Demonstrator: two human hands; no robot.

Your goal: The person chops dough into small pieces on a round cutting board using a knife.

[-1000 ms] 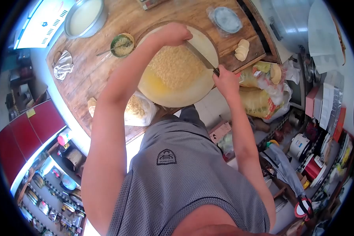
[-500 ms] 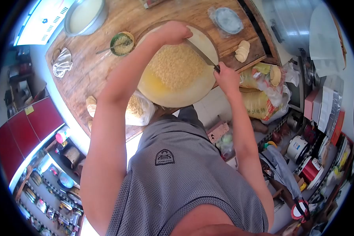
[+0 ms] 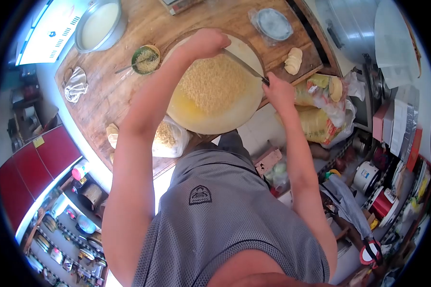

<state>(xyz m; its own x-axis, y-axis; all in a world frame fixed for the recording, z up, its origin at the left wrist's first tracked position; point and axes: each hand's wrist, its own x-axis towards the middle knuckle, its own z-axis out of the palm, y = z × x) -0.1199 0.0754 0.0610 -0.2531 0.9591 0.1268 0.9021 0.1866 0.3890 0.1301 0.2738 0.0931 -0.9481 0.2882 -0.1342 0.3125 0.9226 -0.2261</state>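
A round pale board carries a wide layer of finely chopped yellowish-white bits, with a yellow liquid smear along its lower left. A long knife lies slantwise over the board's upper right part. My right hand is closed around its dark handle at the board's right edge. At the blade's far end, my left hand is closed on the knife, its fingertips partly hidden. Close to my left forearm, a plastic bag of similar bits sits at the table's near edge.
On the wooden table are a green bowl with a spoon, a large metal basin of whitish content, a cloth, a plastic-wrapped round container and pale slices. Bags and shelves flank me.
The view has shifted slightly, so the tabletop things sit a little lower at the left. Both hands keep hold of the knife, which stays over the chopped bits in nearly the same place.
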